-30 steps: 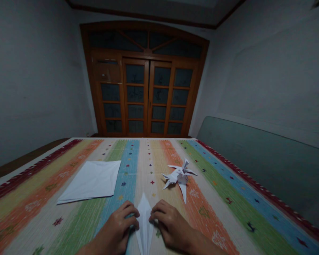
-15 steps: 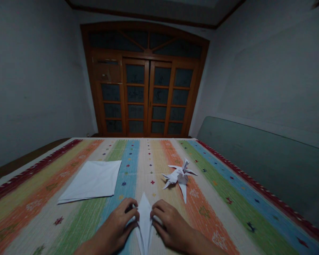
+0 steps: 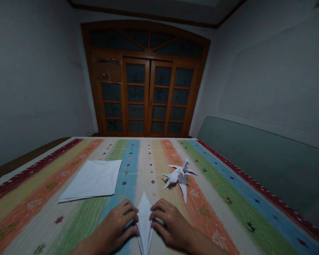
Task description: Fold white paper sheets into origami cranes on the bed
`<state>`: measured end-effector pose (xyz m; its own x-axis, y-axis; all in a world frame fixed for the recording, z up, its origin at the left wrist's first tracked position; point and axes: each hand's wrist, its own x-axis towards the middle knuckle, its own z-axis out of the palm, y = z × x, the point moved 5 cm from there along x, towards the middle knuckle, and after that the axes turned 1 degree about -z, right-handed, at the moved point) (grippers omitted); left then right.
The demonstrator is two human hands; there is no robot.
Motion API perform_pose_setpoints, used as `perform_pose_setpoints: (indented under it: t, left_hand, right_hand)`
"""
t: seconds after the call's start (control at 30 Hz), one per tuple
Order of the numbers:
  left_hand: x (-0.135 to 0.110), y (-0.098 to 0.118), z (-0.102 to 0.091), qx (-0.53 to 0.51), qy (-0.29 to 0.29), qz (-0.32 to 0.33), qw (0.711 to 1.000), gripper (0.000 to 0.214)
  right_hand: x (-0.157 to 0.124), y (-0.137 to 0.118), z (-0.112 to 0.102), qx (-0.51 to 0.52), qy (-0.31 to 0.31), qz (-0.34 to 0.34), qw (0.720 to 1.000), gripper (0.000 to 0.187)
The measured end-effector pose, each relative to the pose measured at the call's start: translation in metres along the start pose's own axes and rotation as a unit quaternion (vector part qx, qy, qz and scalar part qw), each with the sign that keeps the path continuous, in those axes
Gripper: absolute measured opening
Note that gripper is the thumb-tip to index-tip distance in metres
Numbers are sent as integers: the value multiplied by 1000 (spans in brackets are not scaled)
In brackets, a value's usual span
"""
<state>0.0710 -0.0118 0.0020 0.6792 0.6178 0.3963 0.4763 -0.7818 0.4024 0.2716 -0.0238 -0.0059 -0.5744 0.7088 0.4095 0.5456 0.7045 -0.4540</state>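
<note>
Between the curled left fingers (image 3: 130,214) and right fingers (image 3: 159,209), a pointed white paper fold (image 3: 144,220) is pressed from both sides, and uneven pressure could crumple it.

Left hand (image 3: 115,223) and right hand (image 3: 170,223): both bare, broad across the back, with thick, blunt fingers (image 3: 129,209). Left forearm (image 3: 86,244) and right forearm (image 3: 204,248) also bare, each running out of view at the lower frame edge. Nail and skin detail too dim to record.
</note>
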Motion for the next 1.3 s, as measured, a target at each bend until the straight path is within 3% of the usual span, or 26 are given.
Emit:
perform_pose_setpoints:
  t: [0.2,0.47,1.3]
  left_hand:
    - [0,-2,1,6,-21,-5,1000,18]
    - [-2,-7,5,15,-15,36,999,16]
    - [-1,-4,2,-6,-42,8,999,18]
  right_hand:
    - [-1,0,-1,23,2,9,1000,22]
    - [-3,9,4,33,-2,13,999,23]
    - [-2,10,0,67,25,13,997,21]
